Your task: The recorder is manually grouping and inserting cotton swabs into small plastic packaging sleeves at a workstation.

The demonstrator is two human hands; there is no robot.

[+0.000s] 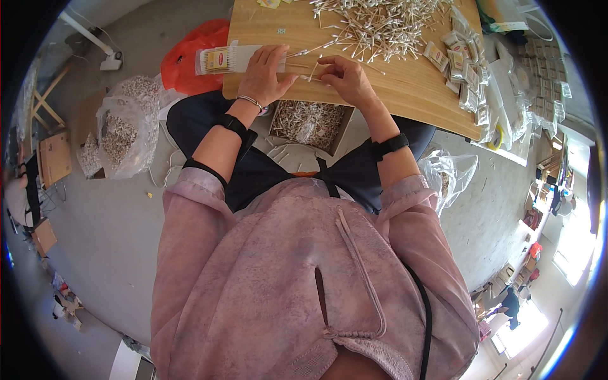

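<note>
My left hand [263,73] lies with its fingers stretched out over a whitish strip at the table's front edge. Beside it, at the left, is a clear packet of cotton swabs [216,60] with a yellow and red label. My right hand [347,79] is closed in a pinch on a cotton swab [313,71], just right of the left thumb. A few loose swabs lie beyond both hands. Farther back spreads a large pile of cotton swabs [380,28]. Several filled packets [465,66] are heaped at the table's right side.
The wooden table [418,95] ends just in front of me. Below it stands a cardboard box of swabs [310,126], between my legs. A red plastic bag [190,54] hangs at the table's left. Clear bags of swabs [130,126] sit on the floor.
</note>
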